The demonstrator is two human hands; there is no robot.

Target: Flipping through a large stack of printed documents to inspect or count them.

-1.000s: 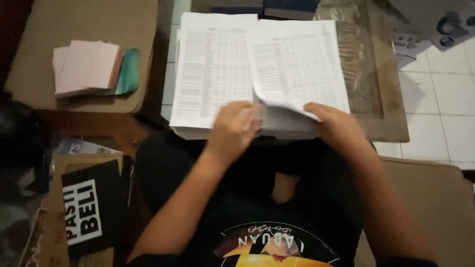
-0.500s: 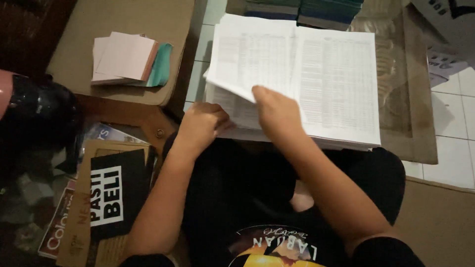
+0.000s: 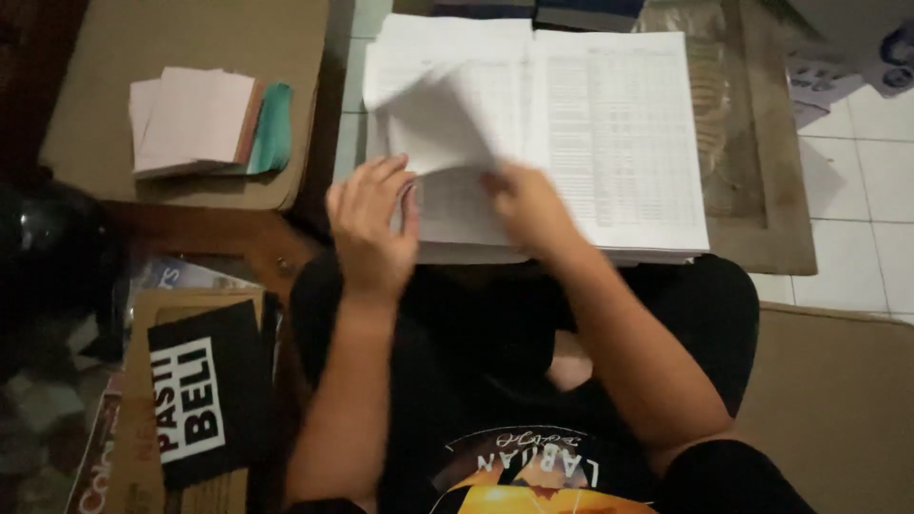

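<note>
We see 2 bare hands working at a thick open ledger [image 3: 619,133] of ruled white pages that lies just beyond the knees. The left hand [image 3: 371,228] rests on the ledger's near left corner, its fingers [image 3: 367,186] together and slightly curled over the page edge. The right hand [image 3: 528,205] lies on the lower middle of the book; a lifted sheet [image 3: 443,114], blurred and curling, rises just beyond its fingertips, and we cannot tell whether those fingers pinch it or only push it. Well to the left of the left fingers, a small stack of pink pads [image 3: 195,119] with a green edge sits on a brown cardboard sheet [image 3: 143,38]. Below that hand's wrist lies a black rectangular label [image 3: 205,400] with bold white lettering on a cardboard package [image 3: 143,476].
</note>
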